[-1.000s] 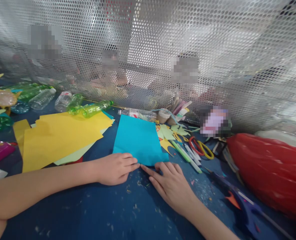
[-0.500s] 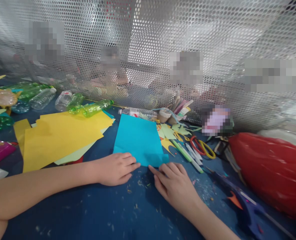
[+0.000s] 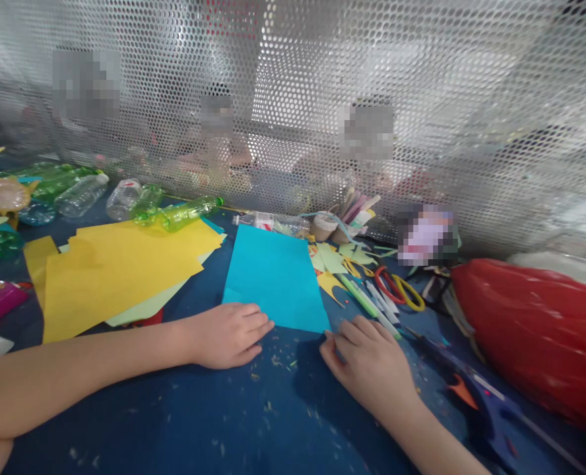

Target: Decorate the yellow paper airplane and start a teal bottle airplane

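A blue sheet of paper lies flat on the dark blue table. My left hand rests palm down over its lower left edge, fingers stretched out. At the lower right corner of the sheet, my right hand has its fingers curled, with thumb and index finger pinched at the corner. Left of the blue sheet, several yellow sheets of paper lie in a pile, with a pale green sheet partly under them.
Plastic bottles line the back by a perforated metal screen. On the right lie scissors, marker pens, paper scraps, a blue glue gun and a red plastic bag. People show behind the screen.
My right hand has moved right, to the blue sheet's corner, and its fingers have curled. The sheet's turned-up strip at the lower right now lies flat. My left hand has stayed in place.
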### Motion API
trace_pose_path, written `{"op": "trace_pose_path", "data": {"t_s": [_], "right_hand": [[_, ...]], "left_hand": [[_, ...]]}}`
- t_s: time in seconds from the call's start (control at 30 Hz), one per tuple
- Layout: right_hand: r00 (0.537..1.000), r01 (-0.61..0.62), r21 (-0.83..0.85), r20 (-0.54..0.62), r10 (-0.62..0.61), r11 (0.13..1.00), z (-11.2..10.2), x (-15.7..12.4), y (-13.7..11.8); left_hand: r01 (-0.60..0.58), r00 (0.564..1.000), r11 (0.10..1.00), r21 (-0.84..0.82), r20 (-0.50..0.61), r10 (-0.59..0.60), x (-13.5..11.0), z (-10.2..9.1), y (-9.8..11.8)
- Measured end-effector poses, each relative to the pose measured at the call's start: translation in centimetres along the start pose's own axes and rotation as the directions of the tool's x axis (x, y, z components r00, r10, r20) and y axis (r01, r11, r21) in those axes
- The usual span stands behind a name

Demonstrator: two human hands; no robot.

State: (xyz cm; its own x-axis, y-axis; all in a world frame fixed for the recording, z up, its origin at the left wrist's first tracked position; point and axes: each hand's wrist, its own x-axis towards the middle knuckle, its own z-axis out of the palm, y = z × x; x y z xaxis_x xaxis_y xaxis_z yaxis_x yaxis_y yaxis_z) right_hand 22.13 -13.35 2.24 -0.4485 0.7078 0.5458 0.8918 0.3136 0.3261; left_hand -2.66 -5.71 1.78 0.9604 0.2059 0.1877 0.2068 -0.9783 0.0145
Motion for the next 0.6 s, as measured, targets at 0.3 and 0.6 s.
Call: {"op": "trace_pose_path", "data": {"t_s": [0.3, 0.6], "right_hand": [[0.998, -0.055, 0.064, 0.033, 0.053, 0.996, 0.06, -0.75, -0.43], [0.978, -0.058, 0.410, 0.208, -0.031, 0.910, 0.81, -0.90, -0.83]], "left_hand": [[-0.007, 1.000, 1.000, -0.017, -0.014, 0.007, -0.05, 0.01, -0.12], [0.027, 0.992, 0.999, -0.031, -0.124, -0.030, -0.08, -0.02, -0.06]]}}
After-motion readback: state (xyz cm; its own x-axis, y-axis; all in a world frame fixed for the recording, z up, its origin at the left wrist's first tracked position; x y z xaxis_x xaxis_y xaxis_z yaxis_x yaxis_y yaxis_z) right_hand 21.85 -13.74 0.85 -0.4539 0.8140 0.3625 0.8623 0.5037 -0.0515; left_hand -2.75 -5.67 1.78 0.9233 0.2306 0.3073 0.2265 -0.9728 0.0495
